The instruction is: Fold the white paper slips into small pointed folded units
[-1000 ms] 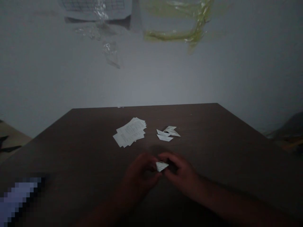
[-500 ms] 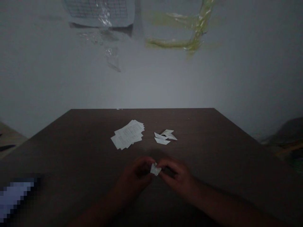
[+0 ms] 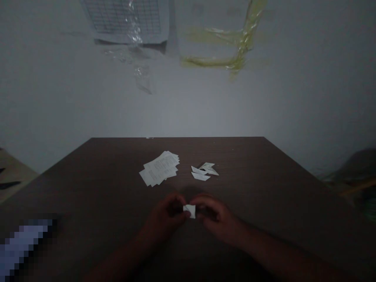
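Note:
Both of my hands meet over the near middle of a dark brown table (image 3: 264,188). My left hand (image 3: 166,215) and my right hand (image 3: 213,215) pinch a small folded piece of white paper (image 3: 190,210) between their fingertips, just above the tabletop. Beyond the hands, a fanned stack of printed white paper slips (image 3: 160,168) lies to the left. To its right lies a small heap of folded paper triangles (image 3: 204,171).
A pale wall stands behind the table, with a gridded sheet (image 3: 126,17) and strips of clear and yellowish tape (image 3: 232,47) stuck high on it. A blurred patch (image 3: 23,243) sits at the table's near left. The room is dim.
The small paper between my fingers has gone from a flat triangle to a more compact squarish fold. The view has tilted slightly; the stack and heap have not moved.

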Demonstrator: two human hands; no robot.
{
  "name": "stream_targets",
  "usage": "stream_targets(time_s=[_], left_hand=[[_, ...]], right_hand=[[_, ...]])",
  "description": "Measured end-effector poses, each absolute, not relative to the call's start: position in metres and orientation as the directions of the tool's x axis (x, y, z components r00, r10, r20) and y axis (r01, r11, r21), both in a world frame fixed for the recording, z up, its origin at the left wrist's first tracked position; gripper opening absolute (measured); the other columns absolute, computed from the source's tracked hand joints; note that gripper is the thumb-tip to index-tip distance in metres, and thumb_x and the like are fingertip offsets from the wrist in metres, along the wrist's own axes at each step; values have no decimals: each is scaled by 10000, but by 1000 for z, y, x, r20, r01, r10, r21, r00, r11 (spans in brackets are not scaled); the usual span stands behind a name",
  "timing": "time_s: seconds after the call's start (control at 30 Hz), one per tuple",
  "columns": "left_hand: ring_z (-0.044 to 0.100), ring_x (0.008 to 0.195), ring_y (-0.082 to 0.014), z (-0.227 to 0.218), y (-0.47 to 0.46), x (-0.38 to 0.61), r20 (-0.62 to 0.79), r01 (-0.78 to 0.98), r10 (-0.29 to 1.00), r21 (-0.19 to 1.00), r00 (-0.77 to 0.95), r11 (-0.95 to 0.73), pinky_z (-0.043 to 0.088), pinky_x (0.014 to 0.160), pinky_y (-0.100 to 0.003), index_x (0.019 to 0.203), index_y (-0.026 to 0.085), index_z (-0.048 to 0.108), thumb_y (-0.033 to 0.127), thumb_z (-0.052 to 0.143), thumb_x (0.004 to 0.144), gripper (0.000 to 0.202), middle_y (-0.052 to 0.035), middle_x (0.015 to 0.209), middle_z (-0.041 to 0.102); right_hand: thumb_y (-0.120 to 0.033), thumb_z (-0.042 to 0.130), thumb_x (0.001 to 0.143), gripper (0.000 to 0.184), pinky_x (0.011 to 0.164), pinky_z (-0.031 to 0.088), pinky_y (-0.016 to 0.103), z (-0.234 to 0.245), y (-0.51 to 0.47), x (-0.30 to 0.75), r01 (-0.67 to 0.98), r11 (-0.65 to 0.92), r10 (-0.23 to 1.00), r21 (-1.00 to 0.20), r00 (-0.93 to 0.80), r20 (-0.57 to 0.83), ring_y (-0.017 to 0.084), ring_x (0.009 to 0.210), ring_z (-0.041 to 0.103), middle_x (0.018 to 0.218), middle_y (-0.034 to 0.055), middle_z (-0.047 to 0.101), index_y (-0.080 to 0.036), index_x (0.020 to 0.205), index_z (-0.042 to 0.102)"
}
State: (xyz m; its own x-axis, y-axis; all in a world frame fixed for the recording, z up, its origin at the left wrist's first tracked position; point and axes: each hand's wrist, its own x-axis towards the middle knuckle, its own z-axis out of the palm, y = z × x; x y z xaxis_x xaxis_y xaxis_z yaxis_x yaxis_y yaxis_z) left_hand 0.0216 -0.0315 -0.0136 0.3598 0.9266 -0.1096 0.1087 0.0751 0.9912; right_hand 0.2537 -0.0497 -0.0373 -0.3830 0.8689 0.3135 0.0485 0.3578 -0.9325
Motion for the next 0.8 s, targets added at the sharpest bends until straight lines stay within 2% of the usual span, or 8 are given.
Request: stream_targets(time_s=[0.07, 0.17, 0.47, 0.57, 0.63, 0.7, 0.77, 0.8], left_hand=[[683, 895, -247, -11, -32, 21, -82, 116, 930, 992, 359, 42, 534, 842, -352, 875, 233, 657, 413, 923, 759, 342, -17, 885, 719], [668, 890, -237, -10, -34, 21, -56, 135, 933, 991, 354, 8, 528, 827, -338, 863, 230, 651, 405, 917, 765, 334, -13, 901, 704], [653, 850, -225, -7, -35, 25, -123, 219, 919, 975, 374, 42, 512, 810, -331, 854, 227, 664, 501, 828, 851, 320, 13, 825, 675], [658, 846, -225, -6, -40, 23, -9, 310, 927, 944, 374, -116, 508, 795, -325, 848, 225, 664, 417, 739, 938, 224, 0, 829, 677], [649, 830, -216, -5, -47, 19, 157, 400, 880, 845, 448, -354, 482, 760, -312, 858, 218, 685, 301, 646, 992, 163, -20, 863, 681], [635, 816, -207, -5, -55, 14, 281, 466, 771, 663, 572, -587, 446, 724, -307, 905, 214, 729, 187, 575, 1004, 185, -42, 915, 702], [632, 820, -210, -5, -61, 11, 309, 486, 674, 503, 671, -715, 435, 716, -311, 983, 226, 773, 124, 550, 999, 246, -55, 955, 731], [639, 835, -217, -6, -63, 10, 309, 486, 650, 465, 694, -740, 445, 727, -315, 1022, 231, 789, 112, 548, 1005, 268, -60, 970, 746]], right_hand=[[-385, 837, 979, 317, 1022, 634, 422, -40, -50, 250, 2, 198, 904, -980, -386, 182, 266, 1173, 791, 1242, 82, 821, -284, 1273, 778], [-447, 899, 933, 305, 988, 632, 412, -45, -47, 245, -7, 49, 919, -999, -392, 48, 258, 1072, 794, 1100, 53, 824, -259, 1144, 783], [-381, 895, 900, 180, 830, 561, 328, -49, -42, 248, -18, 28, 929, -999, -368, 32, 203, 874, 727, 905, 12, 784, -236, 970, 814], [-332, 853, 915, 116, 781, 542, 312, -47, -44, 248, 26, 27, 929, -999, -369, 16, 195, 827, 712, 864, 4, 767, -236, 948, 797], [-299, 814, 934, 70, 763, 542, 310, -42, -46, 249, 81, 82, 925, -993, -378, 46, 202, 823, 718, 862, 13, 772, -233, 944, 792], [-240, 760, 954, 48, 791, 556, 322, -38, -50, 253, 161, 215, 898, -963, -420, 130, 218, 867, 744, 907, 40, 796, -229, 969, 805], [-167, 698, 968, 147, 830, 564, 342, -34, -54, 257, 253, 419, 833, -872, -489, 258, 233, 905, 761, 968, 71, 812, -223, 1018, 824], [-148, 671, 984, 184, 843, 571, 352, -33, -56, 259, 296, 488, 806, -821, -515, 293, 245, 929, 768, 998, 88, 815, -219, 1050, 827]])
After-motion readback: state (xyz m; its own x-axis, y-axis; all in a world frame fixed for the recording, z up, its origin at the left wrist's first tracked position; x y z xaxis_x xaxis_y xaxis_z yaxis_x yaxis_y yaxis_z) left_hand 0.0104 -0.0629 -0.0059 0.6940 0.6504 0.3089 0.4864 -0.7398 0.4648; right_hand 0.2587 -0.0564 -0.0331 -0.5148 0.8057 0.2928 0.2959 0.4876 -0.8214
